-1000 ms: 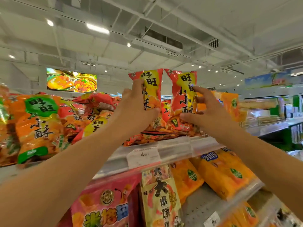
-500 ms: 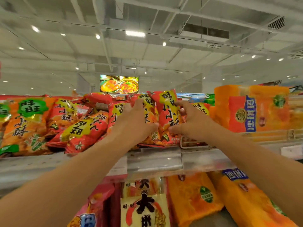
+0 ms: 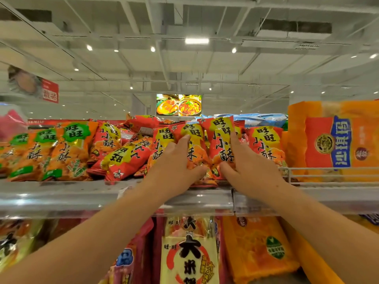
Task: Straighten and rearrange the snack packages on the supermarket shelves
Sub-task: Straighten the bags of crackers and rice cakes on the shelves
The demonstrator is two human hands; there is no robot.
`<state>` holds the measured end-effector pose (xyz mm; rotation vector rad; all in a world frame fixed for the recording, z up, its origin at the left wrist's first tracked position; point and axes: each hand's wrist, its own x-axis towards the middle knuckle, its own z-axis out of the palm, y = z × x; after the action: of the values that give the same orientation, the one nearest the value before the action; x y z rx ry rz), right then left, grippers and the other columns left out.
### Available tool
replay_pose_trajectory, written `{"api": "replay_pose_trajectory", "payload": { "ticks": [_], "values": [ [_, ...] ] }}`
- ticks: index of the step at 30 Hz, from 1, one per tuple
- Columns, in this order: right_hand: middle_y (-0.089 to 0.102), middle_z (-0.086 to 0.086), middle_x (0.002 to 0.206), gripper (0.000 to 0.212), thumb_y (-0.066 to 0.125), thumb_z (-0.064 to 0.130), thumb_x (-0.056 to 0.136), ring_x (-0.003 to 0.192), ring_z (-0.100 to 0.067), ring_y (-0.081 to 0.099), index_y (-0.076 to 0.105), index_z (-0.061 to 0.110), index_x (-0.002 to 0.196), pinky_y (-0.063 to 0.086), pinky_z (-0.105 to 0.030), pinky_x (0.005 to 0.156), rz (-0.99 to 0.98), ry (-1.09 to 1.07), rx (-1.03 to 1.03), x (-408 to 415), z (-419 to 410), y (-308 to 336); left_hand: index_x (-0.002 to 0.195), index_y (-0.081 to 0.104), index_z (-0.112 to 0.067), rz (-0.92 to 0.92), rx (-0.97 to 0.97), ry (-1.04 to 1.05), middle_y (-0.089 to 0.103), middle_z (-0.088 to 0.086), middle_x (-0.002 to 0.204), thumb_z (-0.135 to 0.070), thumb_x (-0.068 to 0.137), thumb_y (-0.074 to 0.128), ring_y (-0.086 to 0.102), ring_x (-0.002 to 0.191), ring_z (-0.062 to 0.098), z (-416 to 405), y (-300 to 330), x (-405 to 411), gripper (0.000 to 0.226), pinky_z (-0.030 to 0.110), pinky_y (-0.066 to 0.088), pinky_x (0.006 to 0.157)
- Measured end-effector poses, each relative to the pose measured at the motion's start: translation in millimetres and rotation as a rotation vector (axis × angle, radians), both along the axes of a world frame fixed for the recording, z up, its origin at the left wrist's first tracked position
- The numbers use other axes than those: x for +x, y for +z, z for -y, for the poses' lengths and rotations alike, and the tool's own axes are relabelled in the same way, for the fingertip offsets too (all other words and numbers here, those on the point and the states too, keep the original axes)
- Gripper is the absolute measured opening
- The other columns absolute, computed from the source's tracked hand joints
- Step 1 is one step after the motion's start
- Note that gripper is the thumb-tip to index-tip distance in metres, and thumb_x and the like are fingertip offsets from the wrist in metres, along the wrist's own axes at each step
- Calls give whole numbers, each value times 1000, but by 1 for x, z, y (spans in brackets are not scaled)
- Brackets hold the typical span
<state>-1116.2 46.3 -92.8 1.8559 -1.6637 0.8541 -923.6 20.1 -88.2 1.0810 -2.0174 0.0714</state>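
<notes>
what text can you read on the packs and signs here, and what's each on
"旺旺 小小酥": red snack packs on the top shelf, two held upright by the left hand and right hand.
"旺旺 小酥": orange green-badged packs.
"旺旺 大米": cream pack below.
Upside-down blue label, orange box: unreadable.
Red hanging sign: blurred.

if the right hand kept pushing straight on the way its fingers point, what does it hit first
The right hand already grips an upright red snack bag. Pushed further, that bag would likely press into the red bags close behind; depth is hard to judge.

Snack packages (image 3: 114, 158) crowding top shelf (image 3: 61, 193)
</notes>
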Motion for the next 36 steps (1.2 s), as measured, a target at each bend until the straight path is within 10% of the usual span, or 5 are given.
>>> {"api": "replay_pose_trajectory", "payload": {
  "ticks": [5, 13, 22, 30, 36],
  "values": [
    [27, -2, 157, 74, 51, 46, 93, 144, -21, 23, 17, 22, 154, 20, -40, 117, 71, 180, -140, 22, -17, 6, 151, 24, -27, 14, -127, 23, 40, 1, 147, -65, 86, 53, 36, 135, 19, -11, 3, 31, 81, 31, 30, 103],
    [51, -2, 139, 49, 55, 35, 86, 132, -22, 43, 56, 18, 131, 32, -36, 111, -120, 674, -142, 198, -20, -8, 113, 67, -18, 68, -239, 349, 64, 2, 113, -34, 92, 58, 53, 111, 21, -61, -21, 217, 28, 33, 40, 90],
    [56, -6, 135, 51, 54, 33, 89, 126, -27, 49, 52, 13, 135, 36, -38, 106, -263, 871, -106, 480, 6, -25, 87, 63, -31, 104, -136, 594, 56, -14, 82, -31, 91, 58, 48, 76, 3, -140, -56, 472, 5, 24, 36, 68],
    [23, -4, 159, 68, 45, 41, 94, 144, -24, 21, 19, 18, 153, 22, -42, 117, -331, 715, 89, 650, 28, -20, 125, 60, -30, 121, -87, 691, 58, -17, 123, -38, 93, 54, 53, 113, 2, -162, -64, 638, 34, 23, 46, 94],
    [51, 3, 135, 55, 45, 43, 91, 119, -20, 50, 38, 23, 142, 42, -38, 98, -383, 640, 73, 674, 36, -27, 124, 60, -30, 137, -82, 646, 59, -16, 119, -37, 92, 55, 54, 108, 1, -130, -57, 703, 34, 20, 45, 91]
  ]
}}
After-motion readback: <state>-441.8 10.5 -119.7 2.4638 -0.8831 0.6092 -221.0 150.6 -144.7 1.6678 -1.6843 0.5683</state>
